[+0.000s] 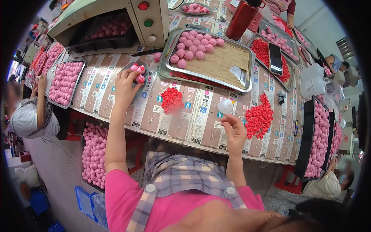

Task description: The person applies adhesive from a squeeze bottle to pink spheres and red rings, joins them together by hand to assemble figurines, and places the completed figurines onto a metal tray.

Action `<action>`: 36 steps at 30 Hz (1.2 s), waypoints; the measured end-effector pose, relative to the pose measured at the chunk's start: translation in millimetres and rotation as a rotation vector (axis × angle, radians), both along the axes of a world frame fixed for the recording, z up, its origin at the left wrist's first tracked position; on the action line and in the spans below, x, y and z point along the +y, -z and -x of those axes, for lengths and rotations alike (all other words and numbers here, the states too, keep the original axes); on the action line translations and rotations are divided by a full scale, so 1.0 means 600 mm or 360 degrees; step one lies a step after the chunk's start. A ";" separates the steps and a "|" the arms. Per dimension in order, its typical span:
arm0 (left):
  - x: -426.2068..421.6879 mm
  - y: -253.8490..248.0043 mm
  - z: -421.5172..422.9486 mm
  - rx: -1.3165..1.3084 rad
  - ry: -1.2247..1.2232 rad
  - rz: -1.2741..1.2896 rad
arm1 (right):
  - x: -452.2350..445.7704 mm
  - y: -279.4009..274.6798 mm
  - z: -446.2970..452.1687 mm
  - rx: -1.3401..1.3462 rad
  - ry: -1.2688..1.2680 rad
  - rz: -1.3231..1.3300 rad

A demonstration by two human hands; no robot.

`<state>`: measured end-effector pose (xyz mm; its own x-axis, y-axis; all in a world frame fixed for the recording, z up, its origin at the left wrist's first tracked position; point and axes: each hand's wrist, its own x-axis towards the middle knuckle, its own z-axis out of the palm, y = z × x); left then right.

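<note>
My left hand (128, 86) reaches over a small grey dish (146, 92) on the left part of the table, its fingers closed around a pink ball (140, 79). More pink balls with red parts (141, 69) lie in the dish beside the fingertips. My right hand (235, 133) is raised near the table's front edge, fingers curled but apart, with nothing visible in it. Just beyond it is a white bottle with a yellow tip (225, 106). A pile of small red pieces (259, 118) lies right of this hand; another red pile (172, 100) sits between my hands.
A metal tray (228, 63) holds pink balls at its left. Behind the dish stands an oven-like machine (148, 19). A red bottle (241, 21) and a phone (275, 58) are at the back right. Full ball trays flank the table (189, 123). Other people work around.
</note>
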<state>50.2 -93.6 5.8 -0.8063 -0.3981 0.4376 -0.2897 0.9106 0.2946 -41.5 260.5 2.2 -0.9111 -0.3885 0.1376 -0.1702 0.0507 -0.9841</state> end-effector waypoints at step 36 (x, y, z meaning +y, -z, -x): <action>0.276 0.018 0.022 0.0441 0.0945 -0.3742 | 0.013 -0.018 0.006 -0.0122 0.0064 0.0579</action>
